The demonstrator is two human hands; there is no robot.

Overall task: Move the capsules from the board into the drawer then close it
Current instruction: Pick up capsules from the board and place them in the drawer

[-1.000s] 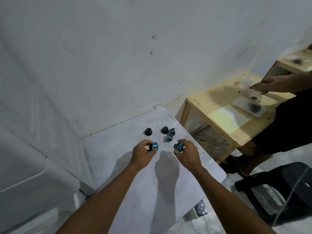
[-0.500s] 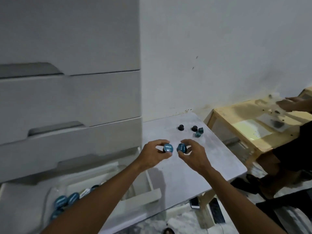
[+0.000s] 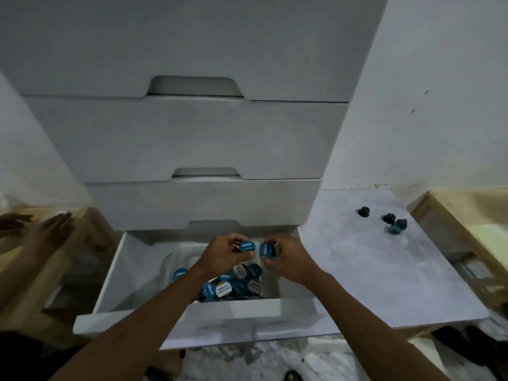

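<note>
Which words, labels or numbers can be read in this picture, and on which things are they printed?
White lettering on the blue capsule in the left hand: too blurred to read.
White lettering on the capsule in the right hand: also blurred.
Lids of the capsules in the drawer: print visible, unreadable.
Nothing else carries text.

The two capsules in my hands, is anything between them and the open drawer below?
Nothing visible. The left hand and right hand each pinch a blue capsule directly above the open drawer, with only the pile of capsules already inside beneath them.
</note>
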